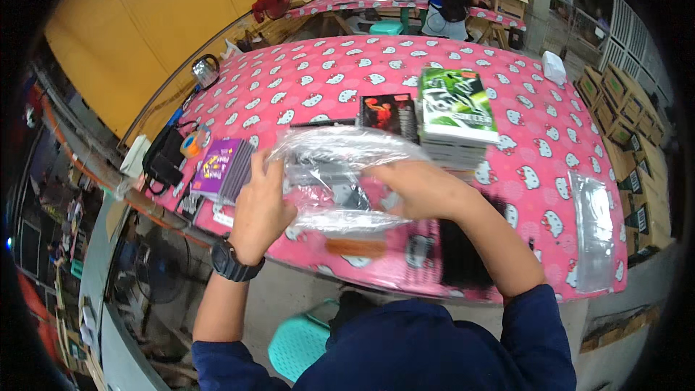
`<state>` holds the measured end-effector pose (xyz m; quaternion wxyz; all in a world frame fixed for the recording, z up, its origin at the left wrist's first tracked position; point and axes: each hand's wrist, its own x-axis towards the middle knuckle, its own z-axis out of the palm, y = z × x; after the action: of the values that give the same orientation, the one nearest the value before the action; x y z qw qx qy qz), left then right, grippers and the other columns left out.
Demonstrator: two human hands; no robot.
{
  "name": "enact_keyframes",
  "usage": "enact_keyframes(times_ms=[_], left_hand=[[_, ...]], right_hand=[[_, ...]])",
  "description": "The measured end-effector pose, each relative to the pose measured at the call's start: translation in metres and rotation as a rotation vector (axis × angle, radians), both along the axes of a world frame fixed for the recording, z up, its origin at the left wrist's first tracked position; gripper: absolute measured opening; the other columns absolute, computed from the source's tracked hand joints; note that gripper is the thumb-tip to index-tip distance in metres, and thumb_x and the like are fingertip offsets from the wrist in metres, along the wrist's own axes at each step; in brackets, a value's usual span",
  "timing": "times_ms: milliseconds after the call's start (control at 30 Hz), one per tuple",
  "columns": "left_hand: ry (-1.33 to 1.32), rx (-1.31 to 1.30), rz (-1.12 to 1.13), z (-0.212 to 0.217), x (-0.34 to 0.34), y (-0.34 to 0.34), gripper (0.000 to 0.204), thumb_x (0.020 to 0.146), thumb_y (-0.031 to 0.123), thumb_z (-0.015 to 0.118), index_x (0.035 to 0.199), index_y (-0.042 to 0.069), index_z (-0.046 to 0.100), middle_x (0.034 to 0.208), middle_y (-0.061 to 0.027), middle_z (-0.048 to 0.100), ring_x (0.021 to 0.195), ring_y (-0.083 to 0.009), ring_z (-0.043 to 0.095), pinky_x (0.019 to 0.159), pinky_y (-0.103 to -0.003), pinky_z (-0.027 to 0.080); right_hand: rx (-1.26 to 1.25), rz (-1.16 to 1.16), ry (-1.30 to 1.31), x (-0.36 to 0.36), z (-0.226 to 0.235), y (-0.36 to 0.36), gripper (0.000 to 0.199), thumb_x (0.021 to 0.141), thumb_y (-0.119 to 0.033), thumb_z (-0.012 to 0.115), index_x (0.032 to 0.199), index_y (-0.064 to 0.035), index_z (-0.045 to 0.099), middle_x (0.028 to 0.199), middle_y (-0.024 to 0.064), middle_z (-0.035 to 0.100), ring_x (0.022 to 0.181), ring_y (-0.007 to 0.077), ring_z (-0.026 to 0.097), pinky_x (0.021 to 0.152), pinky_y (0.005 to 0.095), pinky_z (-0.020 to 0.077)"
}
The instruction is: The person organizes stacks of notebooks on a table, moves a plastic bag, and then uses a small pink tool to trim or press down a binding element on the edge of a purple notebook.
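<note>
Holding a clear plastic bag (340, 174) up over the near edge of the pink patterned table (536, 137), both hands closed on it. Gripping the bag's left edge with the left hand (260, 210), fingers curled round the plastic, a dark wristwatch (233, 261) sitting on that wrist. Pinching the bag's right side with the right hand (420, 188), fingers folded over it — something dark and flat showing through the plastic between the two hands, too blurred to tell what.

Lying just left of the left hand: a purple booklet stack (221, 166), and beyond it a roll of tape (192, 145) and a black pouch (163, 159). Standing just beyond the right hand: a tall stack of green-covered booklets (456, 112), with a dark red-and-black booklet (387, 114) beside it. Resting well to the right of the right hand — a loose clear bag (595, 228) near the table's edge. Lying under the hands, near the table edge: a brown flat piece (356, 247) and blurred black items (460, 253).
</note>
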<state>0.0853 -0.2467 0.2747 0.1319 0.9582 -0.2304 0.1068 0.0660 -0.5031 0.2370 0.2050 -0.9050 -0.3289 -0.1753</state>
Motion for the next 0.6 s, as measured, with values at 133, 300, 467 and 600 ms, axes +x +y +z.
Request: enact_keyframes(times_ms=[133, 300, 467, 600], left_hand=[[-0.127, -0.142, -0.016, -0.043, 0.09, 0.085, 0.073, 0.058, 0.0, 0.066, 0.124, -0.003, 0.034, 0.121, -0.0266, 0.037, 0.088, -0.0462, 0.054, 0.074, -0.045, 0.049], [-0.267, -0.321, 0.192, -0.066, 0.203, 0.124, 0.08, 0.058, 0.008, 0.069, 0.125, -0.008, 0.03, 0.117, -0.0291, 0.038, 0.104, -0.0445, 0.045, 0.088, -0.043, 0.043], [-0.373, -0.386, 0.351, -0.122, 0.304, 0.143, 0.079, 0.062, 0.012, 0.069, 0.128, -0.007, 0.028, 0.119, -0.0312, 0.039, 0.109, -0.0445, 0.042, 0.09, -0.043, 0.042], [-0.172, -0.452, 0.412, -0.156, 0.346, 0.103, 0.083, 0.062, 0.014, 0.07, 0.129, -0.007, 0.026, 0.12, -0.0324, 0.038, 0.111, -0.0434, 0.041, 0.091, -0.043, 0.042]], right_hand=[[0.995, 0.25, 0.513, 0.03, -0.01, 0.033, 0.037, 0.075, -0.024, 0.07, 0.099, 0.0014, 0.059, 0.09, 0.013, 0.064, 0.081, 0.0223, 0.063, 0.076, 0.034, 0.0504], [0.959, 0.437, 1.075, -0.002, -0.067, 0.041, 0.022, 0.08, -0.014, 0.065, 0.096, 0.0007, 0.061, 0.093, 0.0093, 0.064, 0.087, 0.0192, 0.061, 0.079, 0.032, 0.0485], [1.099, 0.184, 1.458, -0.062, -0.131, 0.073, 0.023, 0.084, -0.004, 0.059, 0.106, -0.0005, 0.056, 0.101, 0.0099, 0.062, 0.094, 0.016, 0.058, 0.085, 0.0298, 0.0452], [0.766, 0.091, 1.495, -0.092, -0.163, 0.072, 0.039, 0.09, -0.022, 0.054, 0.124, -0.0048, 0.048, 0.123, 0.009, 0.05, 0.118, 0.0196, 0.043, 0.098, 0.0323, 0.0337]])
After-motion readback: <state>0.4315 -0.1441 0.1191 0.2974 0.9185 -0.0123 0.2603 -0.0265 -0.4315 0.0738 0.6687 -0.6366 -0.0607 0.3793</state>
